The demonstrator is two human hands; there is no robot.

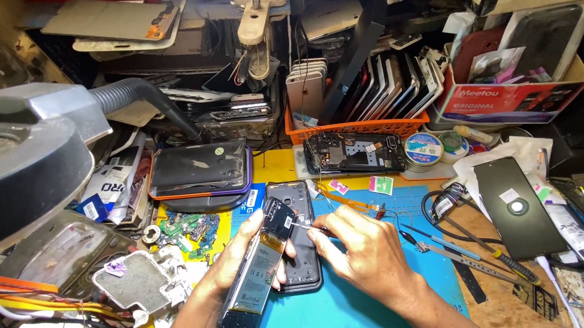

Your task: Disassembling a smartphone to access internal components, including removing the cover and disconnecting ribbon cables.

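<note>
Gripping opened phone (261, 264) in left hand (243, 251) fingers; right hand (361, 247) fingers pinch tweezers (307, 228) at its top; orange basket (357, 129) holds upright phones

Cramped repair bench (497, 307) — blue work mat (355, 315), orange basket (357, 129) of phones, grey magnifier lamp (21, 153) — clutter everywhere.

You sit at a phone repair bench: an orange basket (357, 127) of spare screens at twelve o'clock, an opened phone frame (354, 152) just below it, screwdrivers (472, 244) at three o'clock.
</note>
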